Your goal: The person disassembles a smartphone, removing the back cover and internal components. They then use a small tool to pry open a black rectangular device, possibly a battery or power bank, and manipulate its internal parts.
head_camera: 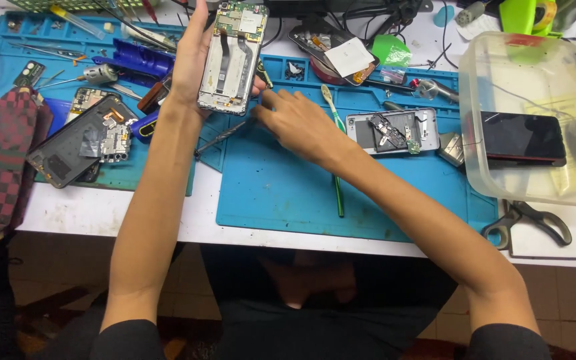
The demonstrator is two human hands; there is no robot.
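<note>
A: While the left hand holds the opened phone upright above the blue mat, list what sits around it.

B: Item one: opened phone, back cover off, boards and flex cable showing, gripped along its edge in a closed left grip. Item two: right hand, just below and right of the phone, fingers curled low over the mat; whether that grip holds anything, I cannot tell. Item three: screwdriver, lying on the mat just below the phone.

A: Further right of the phone?

B: Green-handled toothbrush, second opened handset, clear plastic tub with a dark phone inside. Scissors on the white worktop.

A: Handling note?

B: In my judgement, keep the phone steady by its frame, thumb off the flex cable, and bring small parts in slowly.
</note>
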